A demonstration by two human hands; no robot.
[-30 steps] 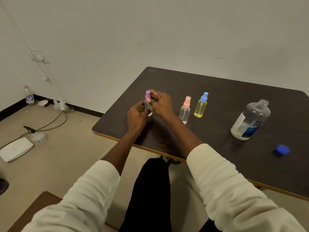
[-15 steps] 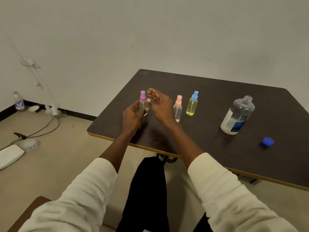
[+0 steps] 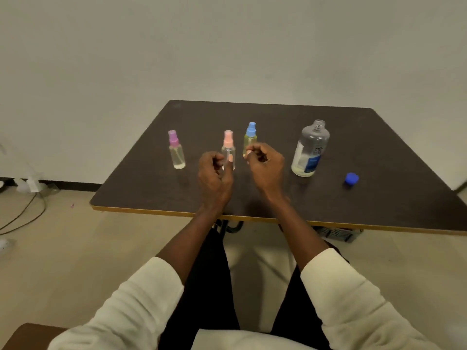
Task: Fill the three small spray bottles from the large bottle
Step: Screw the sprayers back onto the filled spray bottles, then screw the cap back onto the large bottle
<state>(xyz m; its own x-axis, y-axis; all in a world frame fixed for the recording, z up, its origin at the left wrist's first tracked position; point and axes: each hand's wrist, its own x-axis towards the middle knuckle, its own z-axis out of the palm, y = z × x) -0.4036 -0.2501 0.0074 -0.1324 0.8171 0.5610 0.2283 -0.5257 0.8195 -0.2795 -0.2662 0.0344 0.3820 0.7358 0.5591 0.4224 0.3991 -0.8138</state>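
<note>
Fingers [image 3: 214, 160] of both hands [image 3: 213, 178] curled, holding nothing, beside the upright pink-capped clear bottle [image 3: 228, 152] mid-desk [image 3: 141, 183].

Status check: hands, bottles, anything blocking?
Left hand grips pink-capped bottle. Right hand curled, holding nothing. Large bottle uncapped, blue cap beside it. Nothing blocking.

Your left hand [image 3: 214, 173] grips the middle spray bottle [image 3: 228, 152] on the table [image 3: 353, 203]. A second spray bottle [image 3: 176, 150] stands well left of that grip. A third [image 3: 250, 137] stands just right and behind, past your right hand [image 3: 265, 165]. Farther right stands the large bottle [image 3: 309, 150], its cap [image 3: 351, 178] beyond it, nearer you.
</note>
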